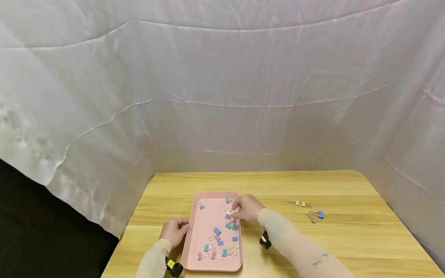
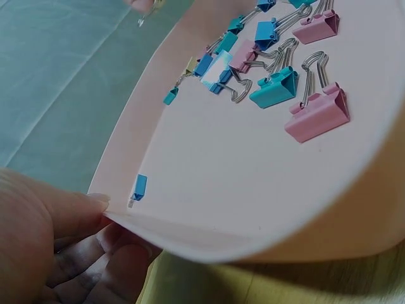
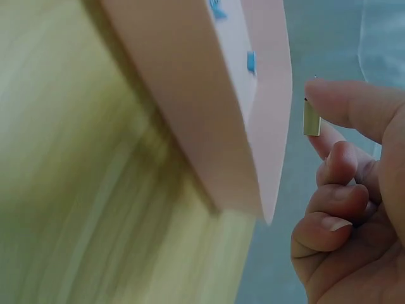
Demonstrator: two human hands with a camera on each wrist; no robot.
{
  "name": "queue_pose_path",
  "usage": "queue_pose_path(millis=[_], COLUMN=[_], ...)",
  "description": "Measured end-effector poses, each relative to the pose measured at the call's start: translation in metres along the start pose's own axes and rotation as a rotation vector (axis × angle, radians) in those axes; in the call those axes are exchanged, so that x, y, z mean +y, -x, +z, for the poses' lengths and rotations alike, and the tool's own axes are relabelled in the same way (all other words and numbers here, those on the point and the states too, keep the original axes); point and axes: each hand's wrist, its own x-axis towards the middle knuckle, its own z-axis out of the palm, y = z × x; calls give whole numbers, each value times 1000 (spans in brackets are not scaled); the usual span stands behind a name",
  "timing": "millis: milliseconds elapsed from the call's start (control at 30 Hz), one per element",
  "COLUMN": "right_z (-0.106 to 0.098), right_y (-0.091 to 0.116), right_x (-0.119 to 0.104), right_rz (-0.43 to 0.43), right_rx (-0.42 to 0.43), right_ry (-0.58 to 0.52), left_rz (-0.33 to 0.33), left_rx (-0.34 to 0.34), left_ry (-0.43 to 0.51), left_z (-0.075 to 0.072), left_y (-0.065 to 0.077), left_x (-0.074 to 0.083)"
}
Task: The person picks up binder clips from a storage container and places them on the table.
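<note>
As the pale-sleeved right arm [image 1: 302,245] stretches over the wooden table [image 1: 347,239] from the right of the pink tray [image 1: 199,233], the left arm [image 1: 150,264] comes in from the tray's near left, less of it showing. The hands are apart, on opposite sides of the tray. At the tray's left side, the left hand [image 1: 174,232] grips the rim, thumb on top, fingers bent beneath it outside. Over the tray's right edge, toward its far end, the right hand [image 1: 248,208] pinches a small yellow clip [image 3: 312,118] between thumb and forefinger, its other fingers curled in.

Shallow, rectangular and round-cornered, the tray holds binder clips [image 1: 217,231] in blue, teal, pink and yellow with silver wire handles, mostly along its right side and near end. One blue clip [image 1: 201,207] lies alone at its far left; four loose clips [image 1: 320,214], two yellow, one blue and one pink, lie well to its right. The pinched clip's plain yellow body juts past the fingertips.
</note>
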Motion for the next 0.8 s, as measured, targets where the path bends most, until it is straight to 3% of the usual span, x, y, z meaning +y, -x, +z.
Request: queue_pose_path(millis=[333,633,800], right_z=[-32,-61,-71], right_y=[28,69,90], right_x=[58,116,141], right_rz=[88,216,237], right_rx=[68,73,85], right_ry=[-7,4,52], left_rz=[-4,-16,-38], left_rx=[0,-3,-13], left_ry=[19,19,26], left_z=[2,4,4], left_y=[-1,-1,-3], left_x=[1,2,3])
